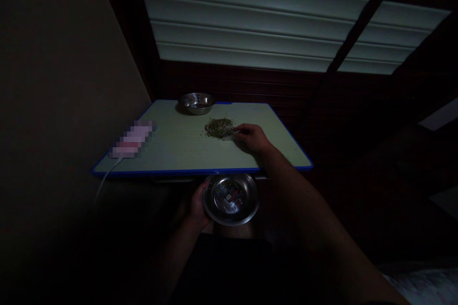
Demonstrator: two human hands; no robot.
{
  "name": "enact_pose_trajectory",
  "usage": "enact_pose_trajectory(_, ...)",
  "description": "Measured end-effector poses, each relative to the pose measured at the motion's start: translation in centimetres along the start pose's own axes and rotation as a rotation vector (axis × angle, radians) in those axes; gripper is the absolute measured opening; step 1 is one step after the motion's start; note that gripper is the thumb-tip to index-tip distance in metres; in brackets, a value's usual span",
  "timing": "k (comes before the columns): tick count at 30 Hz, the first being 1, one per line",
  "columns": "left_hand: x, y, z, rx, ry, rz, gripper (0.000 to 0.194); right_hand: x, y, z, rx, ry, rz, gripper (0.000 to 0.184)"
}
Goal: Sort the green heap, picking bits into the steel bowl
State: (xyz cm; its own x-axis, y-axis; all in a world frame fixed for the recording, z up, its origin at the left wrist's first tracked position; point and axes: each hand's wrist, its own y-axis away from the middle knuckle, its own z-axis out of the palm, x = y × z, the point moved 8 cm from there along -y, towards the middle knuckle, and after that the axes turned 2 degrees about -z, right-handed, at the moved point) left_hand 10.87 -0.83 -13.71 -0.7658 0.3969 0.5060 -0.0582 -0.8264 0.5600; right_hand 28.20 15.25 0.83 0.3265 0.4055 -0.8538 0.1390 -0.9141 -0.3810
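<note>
My left hand (199, 204) grips the rim of a shiny steel bowl (253, 207) from its left side. The bowl is just below the table's near edge, tilted towards me, with a few small grains and a dark and red patch inside. Over the table, my right hand (253, 138) pinches a thin, pale, flat piece (229, 135), too dim to name. Its tip touches the near right side of a spread pile of small greenish grains (216, 127). Some paler specks show among the grains.
The pale table (171, 147) has a blue edge. A second steel bowl (201, 110) stands at its back left. A blurred pink object (132, 140) with a white cable (103, 183) lies at the left. Behind are slatted panels (243, 24); the room is dim.
</note>
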Motion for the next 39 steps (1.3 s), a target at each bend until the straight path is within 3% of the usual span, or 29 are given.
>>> enact_pose_trajectory(14, -0.1, -0.13, -0.23, -0.019, 0.003, -0.001, 0.016, 0.57, -0.11, -0.1, 0.005, 0.014, -0.003, 0.022)
enact_pose_trajectory(39, -0.12, -0.25, -0.13, -0.038, 0.009, 0.002, 0.019, 0.43, -0.01, -0.24, 0.021, 0.006, 0.065, 0.011)
